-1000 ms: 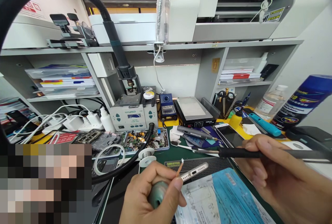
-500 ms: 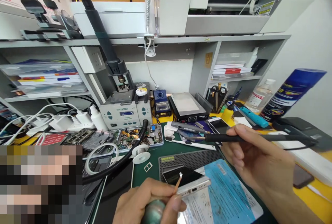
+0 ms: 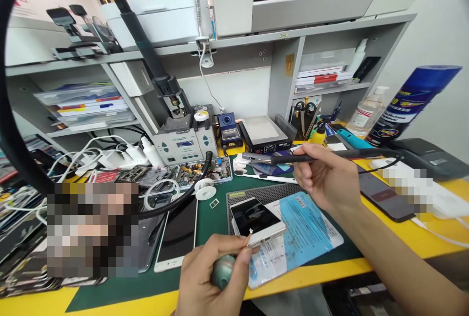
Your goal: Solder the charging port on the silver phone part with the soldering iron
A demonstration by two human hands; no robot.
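Observation:
My left hand [image 3: 216, 277] is closed near the front edge, pinching a small copper-coloured strip [image 3: 248, 239] with a bright white tip between thumb and forefinger. A rounded greenish object [image 3: 223, 271] rests in the same palm. Just beyond the fingertips, a white-framed phone [image 3: 256, 218] lies on a blue and white packet [image 3: 302, 233] and a dark perforated pad [image 3: 234, 196]. My right hand [image 3: 322, 174] grips a black soldering iron [image 3: 311, 155] by its handle, pointing left above the mat. Its tip is hard to make out against a grey tool [image 3: 254, 158].
A solder spool [image 3: 205, 189] and another white phone [image 3: 179, 233] lie left of the pad. Behind stand a hot-air station [image 3: 183, 146], a small blue soldering unit [image 3: 229, 130] and a flat heating plate [image 3: 264, 133]. A blue spray can [image 3: 406, 106] stands at right.
The view has shifted, showing more of the table's front edge. My right hand has moved left and back with the iron. My left hand still holds the strip beside the phone.

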